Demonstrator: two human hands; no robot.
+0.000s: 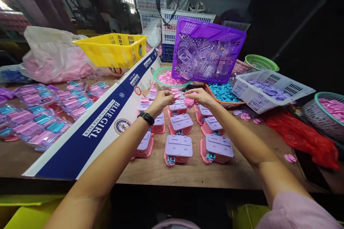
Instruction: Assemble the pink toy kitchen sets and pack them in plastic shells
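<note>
My left hand (162,100), a black band on its wrist, is closed in a pinch on a small pink plastic piece (176,95) above the far rows of toys. My right hand (200,96) reaches in beside it, fingers curled on the same cluster of small pink pieces (189,101). Below both hands, several pink toy houses with lilac roofs (178,146) stand in rows on the wooden table (193,171).
A flattened blue and white carton (102,125) slants left of the rows. Bagged toys (40,114) lie far left. Behind are a yellow crate (114,48), a tilted purple basket (208,52) of clear parts, a bowl of pink parts (168,78), a white basket (271,89) and red plastic (303,137).
</note>
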